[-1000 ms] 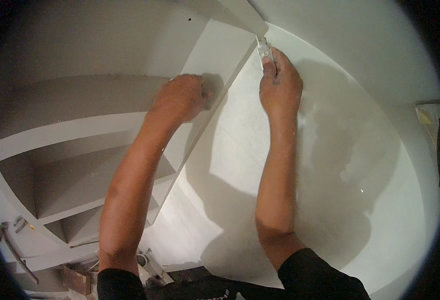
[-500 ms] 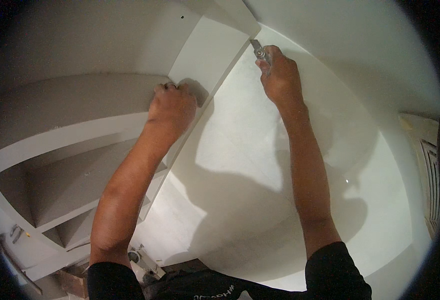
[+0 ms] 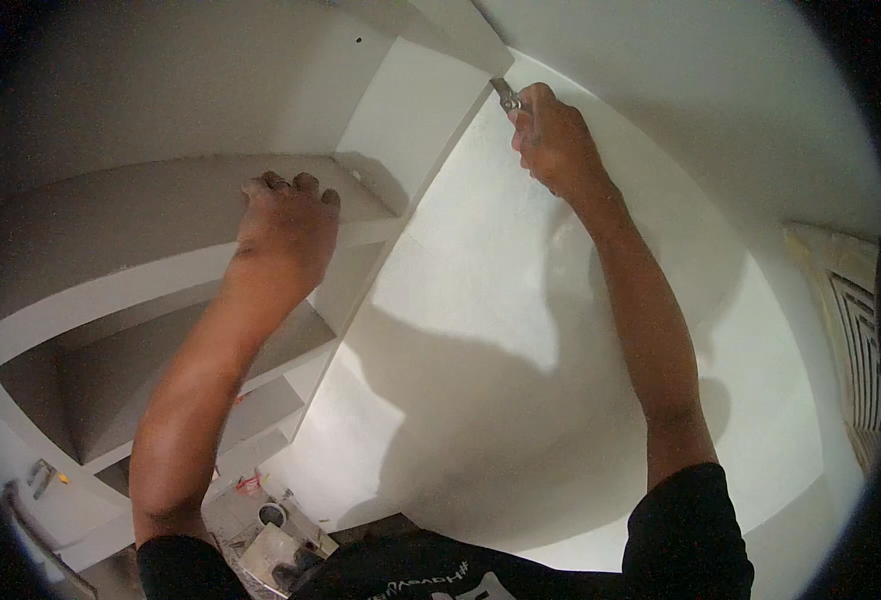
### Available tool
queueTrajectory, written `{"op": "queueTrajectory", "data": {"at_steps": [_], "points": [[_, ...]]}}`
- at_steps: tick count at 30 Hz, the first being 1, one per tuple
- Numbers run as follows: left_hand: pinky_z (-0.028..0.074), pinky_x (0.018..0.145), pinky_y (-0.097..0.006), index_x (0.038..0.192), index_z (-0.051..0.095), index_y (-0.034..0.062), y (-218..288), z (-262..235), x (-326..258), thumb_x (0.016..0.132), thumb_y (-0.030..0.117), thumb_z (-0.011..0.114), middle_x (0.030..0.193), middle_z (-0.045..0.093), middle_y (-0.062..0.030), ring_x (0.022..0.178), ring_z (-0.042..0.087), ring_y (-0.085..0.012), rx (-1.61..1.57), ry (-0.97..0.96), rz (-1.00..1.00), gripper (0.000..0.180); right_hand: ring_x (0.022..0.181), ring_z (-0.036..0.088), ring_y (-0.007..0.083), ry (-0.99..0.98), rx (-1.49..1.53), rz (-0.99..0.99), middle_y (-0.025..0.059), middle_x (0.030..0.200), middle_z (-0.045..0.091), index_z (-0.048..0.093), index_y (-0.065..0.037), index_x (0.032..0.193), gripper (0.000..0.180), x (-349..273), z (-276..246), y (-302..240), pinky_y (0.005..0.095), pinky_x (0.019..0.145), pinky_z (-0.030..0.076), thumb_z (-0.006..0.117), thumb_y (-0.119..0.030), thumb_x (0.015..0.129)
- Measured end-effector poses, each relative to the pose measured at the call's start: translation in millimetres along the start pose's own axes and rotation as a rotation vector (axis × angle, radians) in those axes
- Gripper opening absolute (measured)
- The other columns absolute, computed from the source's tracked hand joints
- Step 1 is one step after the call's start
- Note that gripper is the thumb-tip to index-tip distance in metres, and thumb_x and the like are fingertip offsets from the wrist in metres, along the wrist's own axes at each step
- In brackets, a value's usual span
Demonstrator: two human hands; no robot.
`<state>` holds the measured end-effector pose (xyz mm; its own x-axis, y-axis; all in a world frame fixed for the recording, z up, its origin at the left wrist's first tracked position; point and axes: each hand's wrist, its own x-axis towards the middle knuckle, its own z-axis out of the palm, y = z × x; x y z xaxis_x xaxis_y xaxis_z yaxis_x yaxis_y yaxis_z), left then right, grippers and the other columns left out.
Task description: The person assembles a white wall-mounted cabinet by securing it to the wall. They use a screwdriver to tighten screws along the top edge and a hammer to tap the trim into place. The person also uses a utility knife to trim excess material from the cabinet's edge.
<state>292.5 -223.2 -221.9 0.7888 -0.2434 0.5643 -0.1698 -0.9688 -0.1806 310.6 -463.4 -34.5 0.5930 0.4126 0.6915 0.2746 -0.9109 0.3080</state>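
My right hand is closed around a small grey metal-bladed hand tool with a round fitting. Its tip meets the upper corner of the white upright panel edge, beside the large white board. My left hand hovers over or rests on the front of the upper shelf, and I cannot tell which. Its fingers are curled, and whatever they may hold is hidden.
Lower shelf compartments open below my left forearm. At the far right stands a panel with ribbed grooves. A round-rimmed container sits low by my body among small clutter. A metal fitting lies at the lower left.
My left hand has moved left, away from the upright panel and over the shelf. My right hand has shifted slightly left and up, bringing the tool to the panel's corner.
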Motion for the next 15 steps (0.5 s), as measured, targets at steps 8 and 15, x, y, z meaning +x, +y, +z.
{"op": "queueTrajectory", "data": {"at_steps": [8,15], "points": [[0.052,0.091,-0.048,0.126,0.061,0.0105,-2.6,-2.5,2.1,0.093,0.015,0.057,0.120,0.063,-0.0136,0.108,0.064,-0.0357,-0.001,-0.037,-0.034,0.034,0.090,0.070,0.0413,-0.045,0.042,0.063,0.0259,0.093,0.069,0.055,0.003,0.108,0.022,11.2,5.4,3.8,0.0501,0.081,0.056,0.058,-0.016,0.099],[0.051,0.093,-0.048,0.127,0.061,0.0103,-1.4,-5.8,0.0,0.094,0.014,0.056,0.121,0.063,-0.0137,0.109,0.064,-0.0352,0.014,-0.058,-0.016,0.034,0.091,0.070,0.0424,-0.020,-0.082,0.083,0.0262,0.090,0.069,0.054,0.004,0.104,0.020,9.8,7.5,-3.2,0.0509,0.081,0.055,0.058,-0.016,0.099]]}}
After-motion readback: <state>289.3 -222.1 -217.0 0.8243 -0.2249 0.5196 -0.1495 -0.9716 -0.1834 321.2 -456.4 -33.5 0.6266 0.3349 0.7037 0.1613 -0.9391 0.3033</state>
